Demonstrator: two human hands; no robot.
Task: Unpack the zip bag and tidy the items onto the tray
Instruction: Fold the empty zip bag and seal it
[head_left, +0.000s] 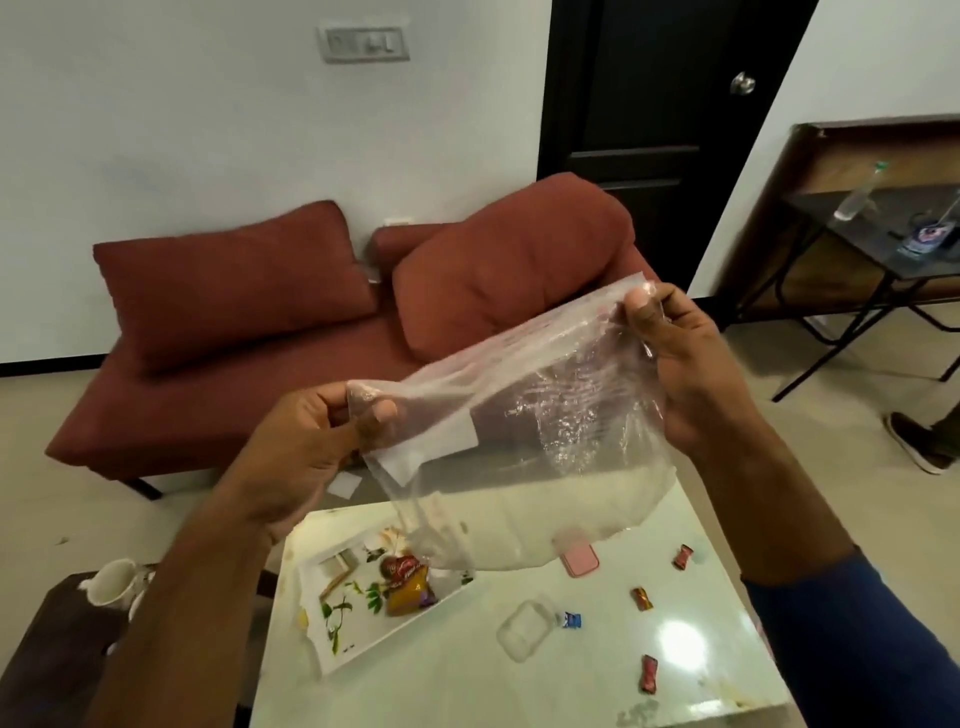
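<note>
While both hands (306, 457) (691, 364) grip the zip bag (524, 415), its white label (431, 452) is unreadable.

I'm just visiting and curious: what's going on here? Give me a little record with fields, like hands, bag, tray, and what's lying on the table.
left hand: pinching one top corner of the zip bag
right hand: pinching the other top corner
zip bag: clear, held up above the table, looks empty
tray: white with leaf print, holds snack packets
loose on table: three red wrapped candies, a blue one, pink case, clear small container
</note>
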